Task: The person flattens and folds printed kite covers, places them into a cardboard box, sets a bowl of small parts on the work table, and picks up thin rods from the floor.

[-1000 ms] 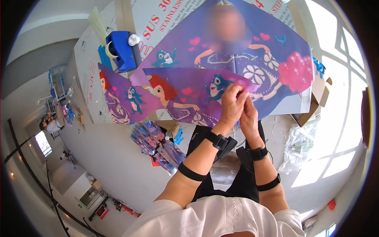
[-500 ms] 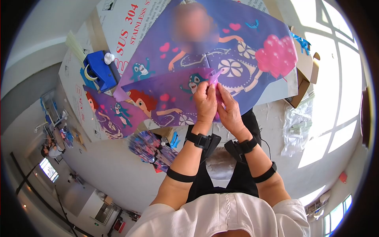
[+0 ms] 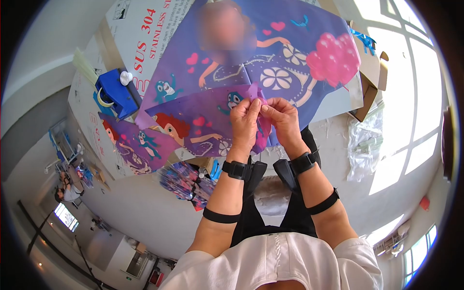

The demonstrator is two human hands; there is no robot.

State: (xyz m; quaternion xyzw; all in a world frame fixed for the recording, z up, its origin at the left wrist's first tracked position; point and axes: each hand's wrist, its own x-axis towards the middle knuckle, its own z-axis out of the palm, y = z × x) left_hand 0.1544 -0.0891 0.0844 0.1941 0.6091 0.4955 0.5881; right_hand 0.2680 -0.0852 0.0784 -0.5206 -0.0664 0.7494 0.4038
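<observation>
A large purple printed sheet (image 3: pixel 193 92), like a kite's thin fabric, lies in front of me with a figure, hearts, blue animals and pink balloons on it. My left hand (image 3: pixel 245 123) pinches a gathered pink-purple fold at the sheet's middle near edge between thumb and fingers. Close beside it, my right hand (image 3: pixel 286 120) is closed on the same fold, its thumb and fingertips meeting the left ones. Part of the pink fabric (image 3: pixel 262 133) hangs between the two hands. The fingers hide whatever small part may be in the fold.
A blue tape dispenser (image 3: pixel 116 94) stands left of the sheet on white printed board (image 3: pixel 140 36). Another printed piece (image 3: pixel 140 140) lies at the left. An open cardboard box (image 3: pixel 369 92) is at the right, with plastic bags (image 3: pixel 363 147) below it. Printed material (image 3: pixel 186 186) is piled lower left.
My right hand has turned, its fingers bending inward to pinch the fold beside my left fingertips. The fold is bunched more between the hands. The whole view has shifted slightly.
</observation>
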